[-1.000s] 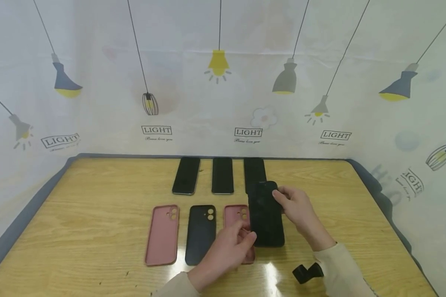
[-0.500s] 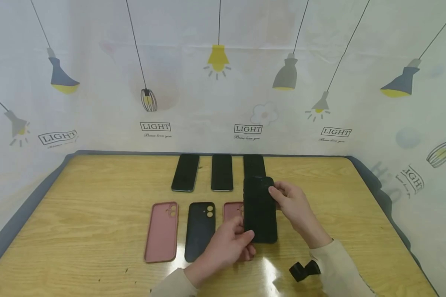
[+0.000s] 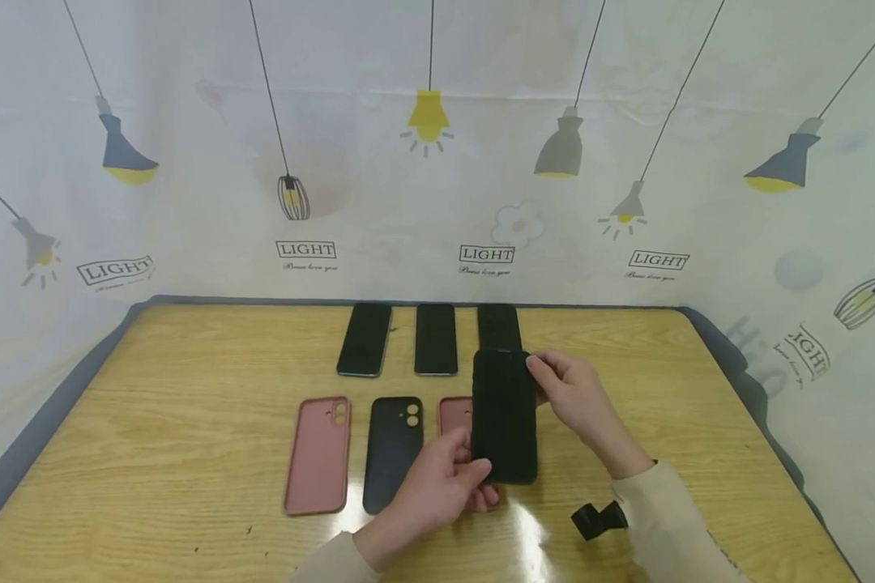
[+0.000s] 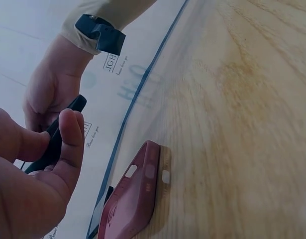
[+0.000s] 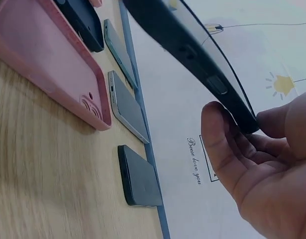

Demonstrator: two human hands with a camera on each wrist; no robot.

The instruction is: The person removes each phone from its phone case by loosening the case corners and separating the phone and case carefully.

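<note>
Both hands hold a phone in a black case (image 3: pixel 505 417) above the table, dark screen facing up toward the head camera. My left hand (image 3: pixel 428 486) pinches its lower left corner, thumb on the front. At the upper right corner, the thumb and fingers of my right hand (image 3: pixel 582 402) grip it. The case's side buttons show along the edge of the phone (image 5: pixel 202 64) in the right wrist view. Behind the phone and left hand, a pink phone case (image 3: pixel 454 413) is mostly hidden. A dark case (image 3: pixel 394 445) and another pink case (image 3: pixel 317 456) lie left of it.
Three phones lie in a row at the table's back: left (image 3: pixel 364 340), middle (image 3: pixel 435 340) and right (image 3: pixel 499 326), the last partly covered by the held phone. A black wrist camera (image 3: pixel 598 519) sits by the right sleeve. A printed cloth (image 3: pixel 379 194) surrounds the wooden table (image 3: pixel 189 421).
The held phone and both hands have shifted somewhat left, covering more of the right-hand pink case. Both hands keep their grip; the other phones and cases stay put.
</note>
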